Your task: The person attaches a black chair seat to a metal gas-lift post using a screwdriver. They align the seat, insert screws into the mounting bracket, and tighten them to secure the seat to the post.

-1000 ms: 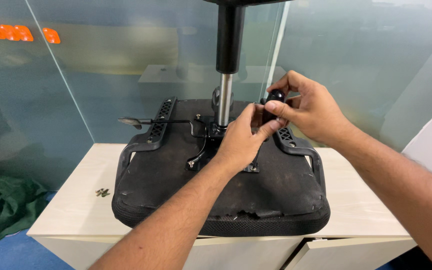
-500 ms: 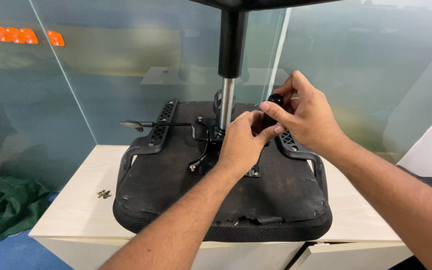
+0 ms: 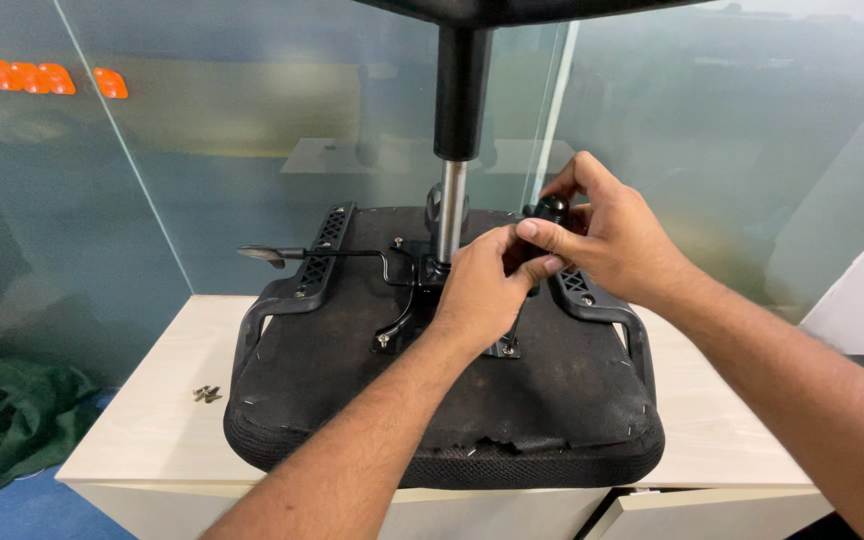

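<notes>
Reaching in from the lower edge of the view, the left hand (image 3: 482, 290) comes up along a bare forearm that runs diagonally from bottom centre toward the middle of an upturned chair seat (image 3: 352, 400). Its wrist is bent slightly back, the knuckles face the camera, and the fingers curl forward and up toward the right hand, closed to a pinch beside a small black knob (image 3: 552, 208). Whether those fingertips actually grip the knob's stem or only press against the other hand cannot be told, since the hands overlap there.

The right hand (image 3: 607, 240) enters from the lower right on a long forearm that crosses the corner of the seat. It arches over the knob, thumb and forefinger closed around it from the side, the remaining fingers folded loosely behind. The knob sits at the upper right of the seat's underside, just above the right black plastic armrest bracket (image 3: 592, 295) and just right of the chrome gas-lift column (image 3: 450, 210).

That column stands upright from the metal mechanism plate (image 3: 407, 280) at the seat's centre and passes into a black sleeve (image 3: 460, 90) above. A thin lever with a flat paddle (image 3: 262, 255) sticks out to the left, over the left bracket (image 3: 322, 255). The seat lies on a pale wooden cabinet top (image 3: 142, 420), where a few loose screws (image 3: 206, 394) rest near its left edge. A green cloth (image 3: 12, 420) lies on the floor at left.
</notes>
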